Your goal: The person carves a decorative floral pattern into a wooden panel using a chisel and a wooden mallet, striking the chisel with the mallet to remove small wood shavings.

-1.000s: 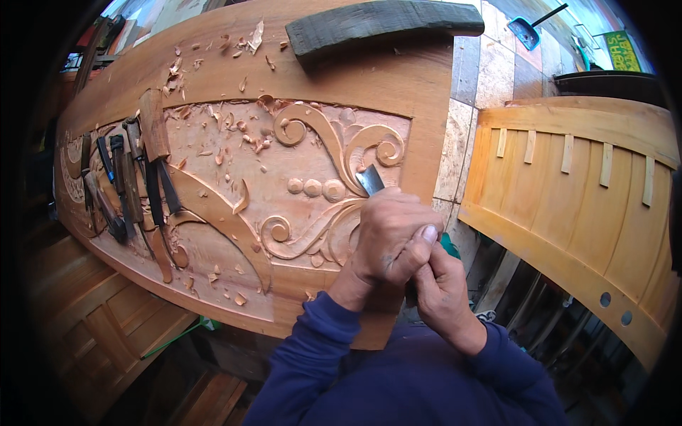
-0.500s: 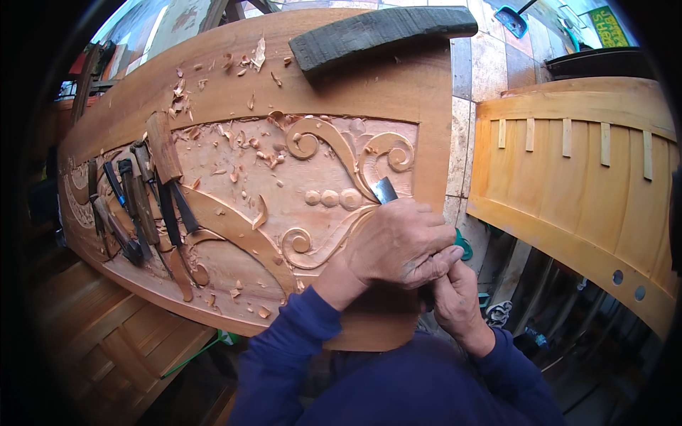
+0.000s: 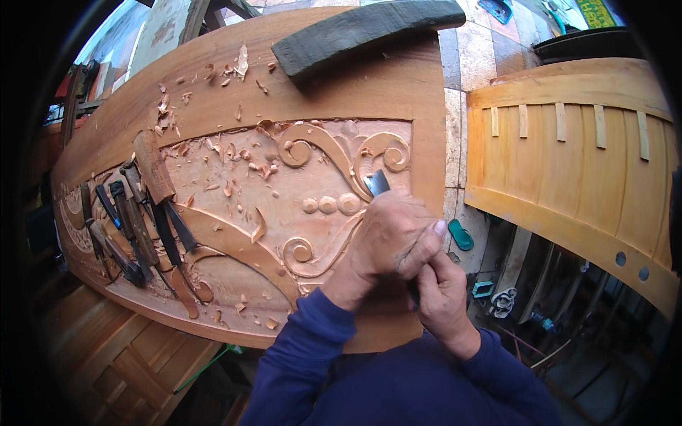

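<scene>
A carved wooden panel (image 3: 213, 248) lies under my hands, with raised scrolls and a row of three round bosses. My left hand (image 3: 391, 238) is wrapped round a wood-carving gouge (image 3: 377, 183). Its flat steel blade sticks out past my fist, the tip against the carved stem between the two upper scrolls. Closed just behind it, to the lower right, my right hand (image 3: 442, 295) grips the same gouge by its handle end, touching the left thumb. Most of the handle is hidden by my fingers. A curled shaving (image 3: 367, 152) sits by the blade.
Several chisels and a wooden mallet (image 3: 153, 167) lie on the panel's left. A dark timber block (image 3: 366, 39) rests along the far edge. Wood shavings (image 3: 263, 169) are scattered about. At right stands a yellowish wooden panel (image 3: 568, 149); a green slipper (image 3: 460, 235) lies on the floor.
My hands have moved slightly left and rolled more upright round the gouge. Its blade has shifted up along the stem, where a shaving now shows. The view has shifted slightly.
</scene>
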